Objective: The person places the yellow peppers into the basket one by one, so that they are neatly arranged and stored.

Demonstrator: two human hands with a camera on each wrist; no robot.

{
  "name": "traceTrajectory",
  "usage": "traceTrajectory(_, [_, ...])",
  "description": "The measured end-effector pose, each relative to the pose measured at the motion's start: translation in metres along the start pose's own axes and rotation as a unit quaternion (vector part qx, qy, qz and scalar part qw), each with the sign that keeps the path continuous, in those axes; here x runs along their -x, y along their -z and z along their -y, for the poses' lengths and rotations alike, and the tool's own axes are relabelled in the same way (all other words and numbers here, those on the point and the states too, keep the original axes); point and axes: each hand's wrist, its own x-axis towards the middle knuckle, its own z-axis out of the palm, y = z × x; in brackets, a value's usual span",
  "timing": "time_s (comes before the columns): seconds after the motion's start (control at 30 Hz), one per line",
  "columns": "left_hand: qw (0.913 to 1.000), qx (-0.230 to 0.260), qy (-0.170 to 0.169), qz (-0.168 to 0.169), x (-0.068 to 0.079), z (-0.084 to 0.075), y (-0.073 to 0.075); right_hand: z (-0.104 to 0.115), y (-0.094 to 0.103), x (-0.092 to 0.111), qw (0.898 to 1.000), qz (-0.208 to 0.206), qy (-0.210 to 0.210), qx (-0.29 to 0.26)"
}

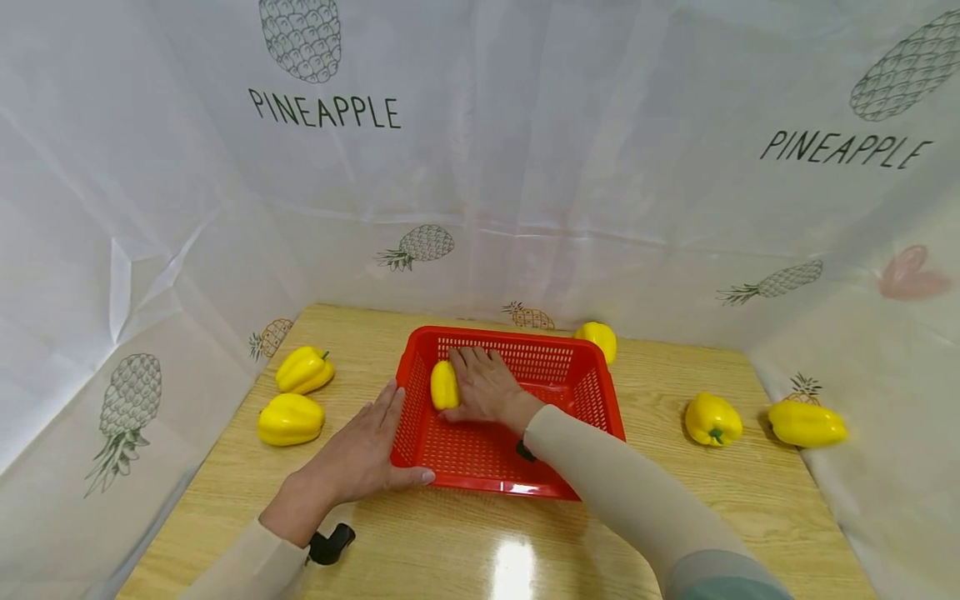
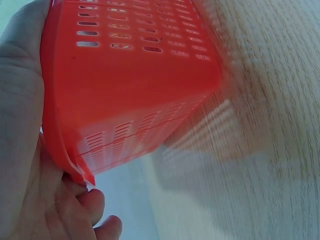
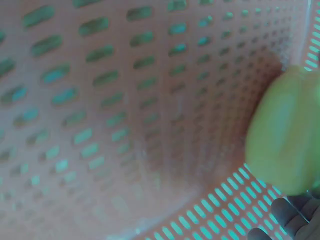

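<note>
A red plastic basket with slotted walls stands mid-table. My left hand holds its near left corner, the thumb along the front rim and the fingers along the left wall. In the left wrist view the curled fingertips show just past the rim. Inside the basket, my right hand reaches to the left end and grips a yellow bell pepper, thumb on its near side and fingers at its far side. The right wrist view shows the pepper by the slotted wall, several fingertips close beside it.
Two yellow bell peppers lie left of the basket. Another pepper sits behind its far right corner. Further right are two more peppers. A pineapple-printed white sheet walls the wooden table.
</note>
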Motion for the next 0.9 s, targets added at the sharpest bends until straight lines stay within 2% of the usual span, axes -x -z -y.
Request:
traceTrajectory(0.13, [1.0,0.002,0.001,-0.001,0.001,0.0,-0.002,-0.005,0.016,0.007,1.0,-0.006,0.007,-0.003])
traceTrajectory(0.37, [0.9998,-0.017,-0.001,-0.011,0.003,0.001,-0.002,-0.027,0.048,0.024,0.997,-0.061,0.032,0.023])
traceTrajectory(0.5, [0.9996,-0.021,-0.008,-0.014,0.004,0.0,-0.001,-0.047,0.065,0.038,0.995,-0.088,0.03,0.027])
traceTrajectory(0.73, [0.9996,-0.023,-0.01,-0.009,0.003,0.0,0.001,-0.099,0.089,0.065,0.994,-0.111,-0.007,0.019])
traceTrajectory(0.9, [0.9995,-0.024,-0.019,-0.012,0.0,-0.001,0.001,-0.149,0.092,0.091,0.992,-0.114,-0.045,0.001])
